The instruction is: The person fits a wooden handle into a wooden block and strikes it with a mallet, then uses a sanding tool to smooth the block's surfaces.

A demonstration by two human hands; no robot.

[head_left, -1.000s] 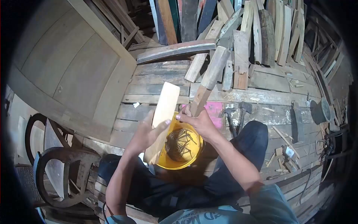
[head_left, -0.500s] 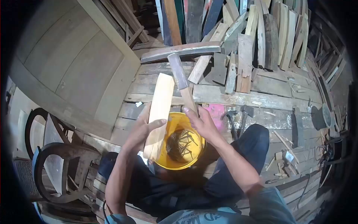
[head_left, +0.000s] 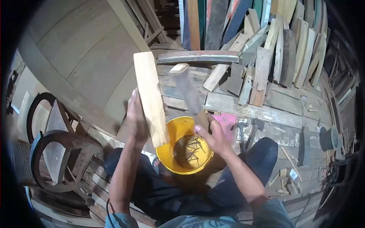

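Observation:
Upright in my left hand [head_left: 137, 117] is a pale wooden block [head_left: 150, 98], the fingers wrapped behind it. My right hand [head_left: 215, 135] grips the wooden handle of a broad-bladed tool [head_left: 189, 93], whose blade is blurred and points up and away, a little right of the block. Below both hands a yellow bucket [head_left: 171, 161] stands between my legs, with several thin nail-like pieces [head_left: 192, 148] inside. The block's lower end overlaps the bucket's left rim in view.
A hammer [head_left: 242, 131] and a hatchet [head_left: 255, 129] lie right of the bucket near a pink sheet [head_left: 227, 125]. Boards [head_left: 262, 72] lean at the back. A curved wooden frame [head_left: 36, 163] is at left, a panel [head_left: 87, 49] at upper left, a grey bucket [head_left: 329, 138] at right.
The block has moved up and left and now leans the other way, its top to the left. The blade has turned, and my right hand has shifted slightly right and down. The head view has shifted.

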